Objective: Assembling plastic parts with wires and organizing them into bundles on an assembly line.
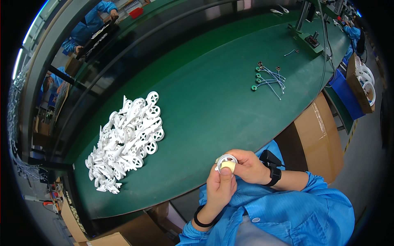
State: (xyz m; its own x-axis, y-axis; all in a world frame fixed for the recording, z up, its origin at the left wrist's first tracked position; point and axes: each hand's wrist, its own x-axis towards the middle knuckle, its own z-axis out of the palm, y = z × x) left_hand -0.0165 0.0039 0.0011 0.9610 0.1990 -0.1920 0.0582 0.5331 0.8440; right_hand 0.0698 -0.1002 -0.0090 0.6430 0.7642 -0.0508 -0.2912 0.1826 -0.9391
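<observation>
1 white round part (224, 158), pale-yellow piece (228, 165) against it, sits pinched by the left hand (220, 186) and right hand (251, 168) near the table's (193, 127) edge. I see its face upward; long axis unclear.

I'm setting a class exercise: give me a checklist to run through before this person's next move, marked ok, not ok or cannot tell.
1. White round part held by left hand and right hand: ok.
2. Pale yellow piece fully seated: cannot tell; the left hand covers part of it.
3. One hand free: not ok; both are occupied.
4. Pile of white parts apart from both hands: ok.
5. Wired parts separated from one another: not ok; their wires cross.
</observation>
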